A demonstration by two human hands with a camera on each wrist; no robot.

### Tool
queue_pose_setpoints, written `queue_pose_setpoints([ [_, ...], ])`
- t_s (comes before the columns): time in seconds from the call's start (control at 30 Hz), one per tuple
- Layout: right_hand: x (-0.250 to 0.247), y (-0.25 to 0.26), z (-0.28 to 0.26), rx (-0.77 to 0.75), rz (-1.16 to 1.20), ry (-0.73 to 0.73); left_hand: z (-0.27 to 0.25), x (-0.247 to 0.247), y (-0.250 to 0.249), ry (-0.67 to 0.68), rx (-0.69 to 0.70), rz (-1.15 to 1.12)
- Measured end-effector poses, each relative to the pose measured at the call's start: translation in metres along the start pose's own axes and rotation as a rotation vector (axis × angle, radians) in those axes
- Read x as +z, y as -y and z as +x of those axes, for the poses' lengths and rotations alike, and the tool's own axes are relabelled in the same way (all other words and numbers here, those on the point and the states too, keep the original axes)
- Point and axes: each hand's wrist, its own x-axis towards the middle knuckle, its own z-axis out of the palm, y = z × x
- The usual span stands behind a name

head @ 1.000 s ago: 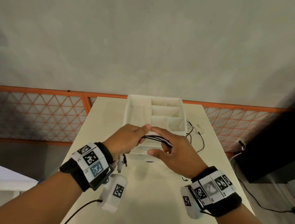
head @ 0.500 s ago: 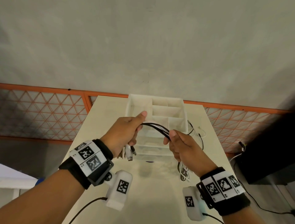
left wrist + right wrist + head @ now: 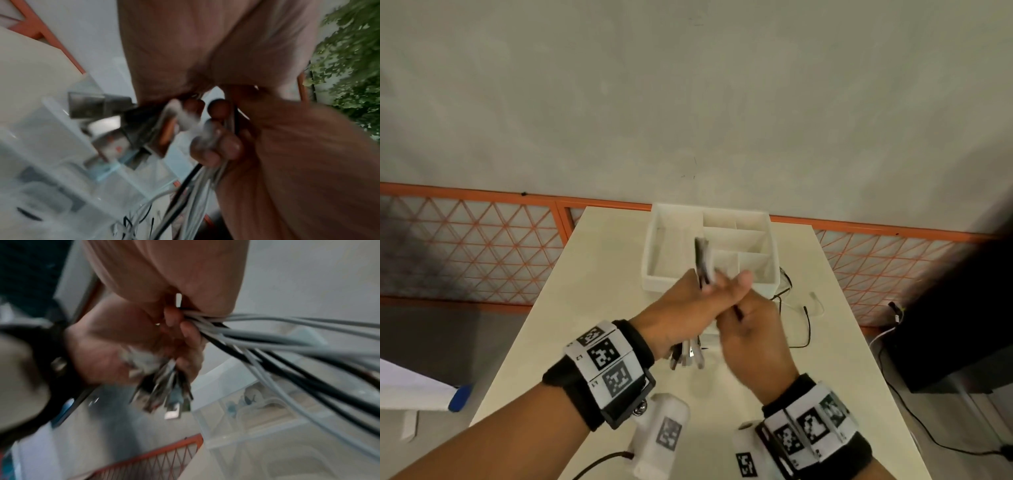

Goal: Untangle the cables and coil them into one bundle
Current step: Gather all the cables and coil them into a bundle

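Note:
My two hands meet above the table, just in front of the white box. A bundle of black and grey cables (image 3: 702, 260) stands up as a short fold above my fingers. My left hand (image 3: 681, 305) grips the bundle, and its plug ends (image 3: 686, 356) hang below that fist. My right hand (image 3: 750, 322) presses against the left and holds the same cables. In the right wrist view the cables (image 3: 287, 345) run out to the right from between the hands, with the plugs (image 3: 164, 386) dangling under the left hand (image 3: 113, 345). The left wrist view is blurred, showing plugs (image 3: 133, 126) and cables (image 3: 185, 186).
A white divided organiser box (image 3: 654, 274) stands on the cream table (image 3: 602, 308) right behind the hands. Loose thin black and white cables (image 3: 806, 325) lie on the table to its right. An orange mesh railing (image 3: 482, 257) runs behind; a black object (image 3: 945, 325) sits off the right edge.
The hands were apart with the cables stretched between them. They have now come together, and the span of cable has folded into a short loop above the fingers.

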Motion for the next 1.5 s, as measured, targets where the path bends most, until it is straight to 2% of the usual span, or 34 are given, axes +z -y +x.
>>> queue_pose_setpoints([
  [0.03,0.004,0.001,-0.003,-0.045,-0.054,0.051,0.000,0.000,0.001,0.016,-0.016,-0.083],
  [0.1,0.005,0.004,-0.006,-0.090,-0.133,0.178,0.001,-0.005,0.004,-0.032,-0.088,-0.270],
  [0.17,-0.002,0.009,-0.005,-0.066,-0.179,0.223,0.000,-0.013,0.009,-0.098,-0.105,-0.301],
  [0.27,-0.016,0.018,0.005,-0.062,-0.239,-0.035,0.000,-0.021,0.010,-0.085,-0.044,-0.211],
  [0.3,-0.019,0.022,0.010,-0.073,-0.264,-0.077,-0.001,-0.022,0.010,-0.059,-0.018,-0.159],
  [0.33,-0.022,0.027,0.016,-0.088,-0.286,-0.052,-0.001,-0.022,0.009,-0.030,-0.003,-0.083],
  [0.4,-0.024,0.035,0.025,-0.147,-0.301,0.094,-0.003,-0.019,0.006,0.028,-0.008,0.051],
  [0.47,-0.023,0.039,0.031,-0.206,-0.338,0.187,-0.006,-0.017,0.003,0.097,-0.003,0.090],
  [0.53,-0.023,0.041,0.034,-0.210,-0.420,0.169,-0.007,-0.017,0.001,0.131,-0.014,0.130],
  [0.7,-0.022,0.041,0.034,-0.163,-0.464,0.193,-0.008,-0.022,0.001,0.052,0.017,0.278],
  [0.8,-0.020,0.041,0.035,-0.189,-0.419,0.106,-0.008,-0.022,-0.002,0.057,0.029,0.264],
  [0.9,-0.017,0.038,0.038,-0.108,-0.309,-0.060,-0.007,-0.023,-0.008,0.052,0.039,0.245],
  [1.1,-0.019,0.028,0.044,-0.008,-0.370,-0.094,-0.008,-0.018,-0.008,0.013,0.126,0.213],
  [1.37,-0.018,0.019,0.040,0.032,-0.431,0.055,-0.006,-0.016,-0.003,0.035,0.108,0.164],
  [1.43,-0.022,0.015,0.040,0.103,-0.299,0.100,-0.005,-0.018,0.000,-0.017,0.090,0.093],
  [1.5,-0.027,0.009,0.036,0.234,-0.033,0.191,-0.004,-0.023,0.001,-0.082,0.103,-0.039],
])
